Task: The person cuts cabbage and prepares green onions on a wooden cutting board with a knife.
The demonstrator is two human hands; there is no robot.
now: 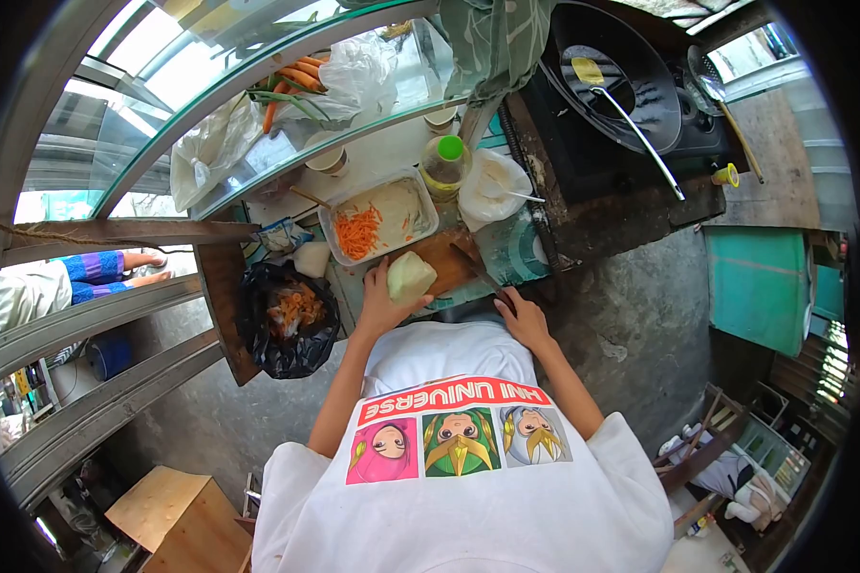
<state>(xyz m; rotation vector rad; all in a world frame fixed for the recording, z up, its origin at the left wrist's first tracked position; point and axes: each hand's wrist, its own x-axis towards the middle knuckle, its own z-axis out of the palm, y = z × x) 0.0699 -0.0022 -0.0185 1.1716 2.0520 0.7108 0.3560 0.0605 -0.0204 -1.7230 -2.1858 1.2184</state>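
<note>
My left hand (384,304) is closed around a pale green piece of cabbage (412,277) at the left end of the wooden cutting board (441,250). In my right hand (523,319) is the handle of a knife (474,265), its dark blade pointing up and left over the board, apart from the cabbage. Just behind the board, a white plastic tub (426,227) holds shredded carrot (357,232) and a pale mixture. The fingertips under the cabbage are partly hidden.
A black bag of peelings (323,358) hangs at the left. Behind the board stand a green-capped jar (443,178) and a white bag with a spoon (487,205). A large wok (631,86) with a turner sits at the upper right. A glass case holds carrots (301,76).
</note>
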